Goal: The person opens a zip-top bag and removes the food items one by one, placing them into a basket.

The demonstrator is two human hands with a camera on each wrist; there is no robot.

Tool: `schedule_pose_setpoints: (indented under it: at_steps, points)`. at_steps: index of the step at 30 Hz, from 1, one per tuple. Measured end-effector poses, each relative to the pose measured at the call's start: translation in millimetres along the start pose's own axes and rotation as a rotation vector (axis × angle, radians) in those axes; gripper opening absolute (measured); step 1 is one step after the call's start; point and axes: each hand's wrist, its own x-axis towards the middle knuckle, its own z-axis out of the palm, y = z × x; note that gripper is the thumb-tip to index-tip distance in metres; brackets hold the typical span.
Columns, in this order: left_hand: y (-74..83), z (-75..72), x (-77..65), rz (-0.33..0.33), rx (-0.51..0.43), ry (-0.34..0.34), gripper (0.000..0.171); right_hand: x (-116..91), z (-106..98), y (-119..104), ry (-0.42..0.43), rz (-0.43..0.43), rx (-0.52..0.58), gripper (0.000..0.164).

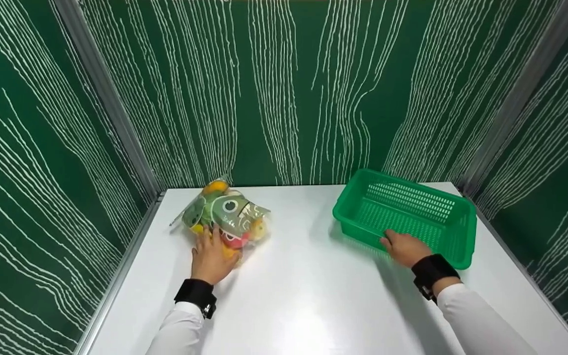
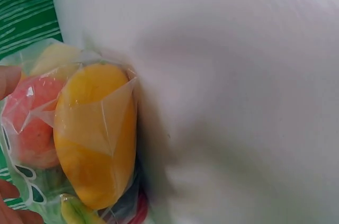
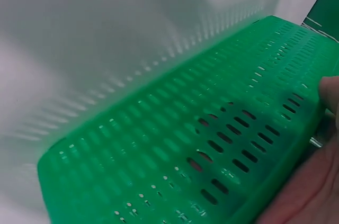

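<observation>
My left hand (image 1: 212,259) grips the near side of a clear plastic bag (image 1: 237,217) printed with green cartoon eyes and teeth. Through the plastic show a yellow mango (image 2: 95,134), a red round fruit (image 2: 37,121) and other pieces of produce. In the left wrist view, thumb and fingers lie on either side of the bag. On the right, my right hand (image 1: 407,249) holds the near long rim of a green perforated plastic basket (image 1: 363,237), thumb outside the wall and fingers over the rim. Nothing lies inside the basket, which sits at an angle.
Both things are toward the back of a white table (image 1: 294,296). Green panels with wavy white lines (image 1: 274,88) rise behind and at both sides, joined by grey metal posts (image 1: 111,93). Bare tabletop lies between bag and basket.
</observation>
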Motion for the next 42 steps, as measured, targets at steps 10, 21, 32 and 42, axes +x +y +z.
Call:
schedule_pose_setpoints:
  at_steps: [10,21,32,42]
  points:
    - [-4.9,-8.2,13.3,-0.113,-0.163,-0.069,0.122,-10,-12,-16,-0.110,0.028,0.001,0.048]
    - [-0.2,-18.7,37.4,-0.395,-0.574,-0.078,0.108,-15,-18,-48,-0.130,0.035,-0.064,0.031]
    - [-10.0,-10.0,54.4,-0.569,-0.740,-0.021,0.100,-8,-17,-65,-0.215,0.015,-0.129,0.028]
    - [-15.7,-6.8,45.3,-0.652,-0.981,-0.084,0.091,-6,-12,-68,-0.233,0.035,-0.112,0.027]
